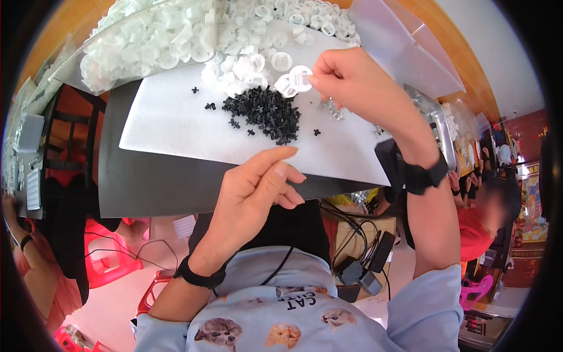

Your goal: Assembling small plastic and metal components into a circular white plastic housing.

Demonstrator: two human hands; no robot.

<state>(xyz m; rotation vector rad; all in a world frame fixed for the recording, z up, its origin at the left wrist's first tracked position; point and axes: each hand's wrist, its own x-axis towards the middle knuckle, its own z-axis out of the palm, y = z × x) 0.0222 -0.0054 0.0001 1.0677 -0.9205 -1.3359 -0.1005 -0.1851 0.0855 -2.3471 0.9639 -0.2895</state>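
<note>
At upper centre, the right hand (352,79) pinches 1 white disc (301,78) by its rim; a weak grip could drop it onto the black crosses (264,114). At centre, the left hand (255,185) curls, contents unclear; its careless sweep could scatter crosses off the desk (146,182).

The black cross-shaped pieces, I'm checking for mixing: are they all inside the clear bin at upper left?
No, the black cross-shaped pieces lie on the white sheet, most in one heap.
</note>
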